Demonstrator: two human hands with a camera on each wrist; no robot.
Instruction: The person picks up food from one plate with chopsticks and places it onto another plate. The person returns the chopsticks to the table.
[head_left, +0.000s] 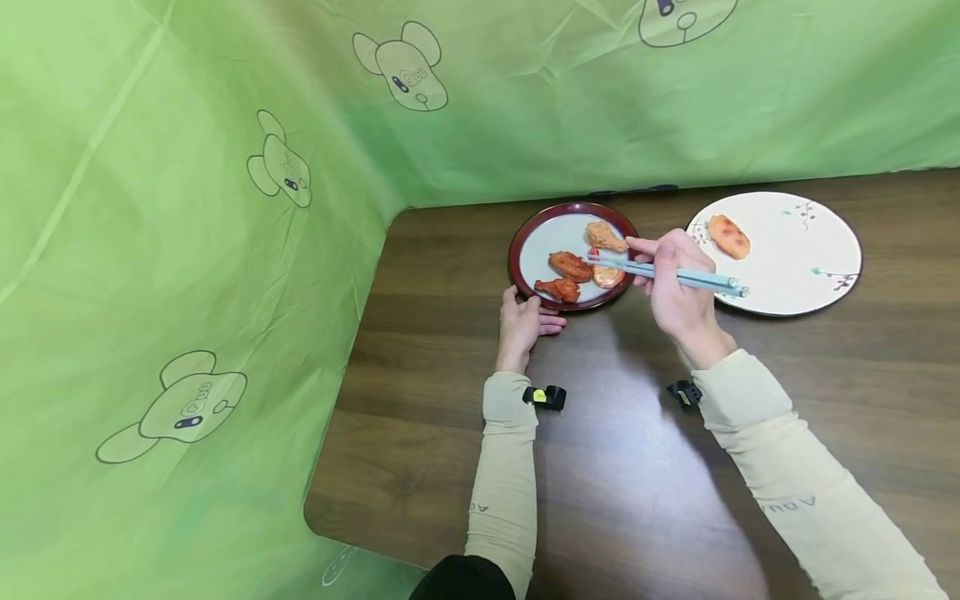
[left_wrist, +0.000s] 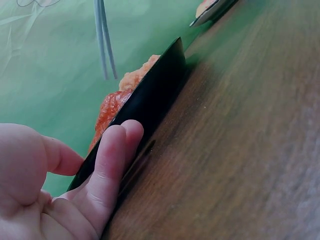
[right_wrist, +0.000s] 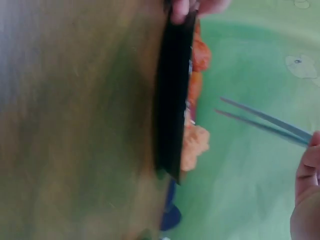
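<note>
My right hand [head_left: 681,287] holds a pair of light blue chopsticks [head_left: 675,273]. Their tips are slightly apart above the food and, in the right wrist view, grip nothing. Below them lies a round plate with a dark red rim [head_left: 517,260]. On it are a pale breaded drumstick [head_left: 604,236], a reddish-brown glazed wing [head_left: 570,267], a glazed drumstick [head_left: 558,290] and a round orange piece [head_left: 607,277] partly behind the chopsticks. With thumb over the rim and fingers against its outer underside, my left hand [head_left: 521,327] grips the plate at its near left edge.
A larger white oval plate with a floral pattern [head_left: 795,250] stands to the right, holding one oval golden-brown piece [head_left: 728,237]. Green cloth [head_left: 525,125] hangs behind and left of the wooden table [head_left: 420,392].
</note>
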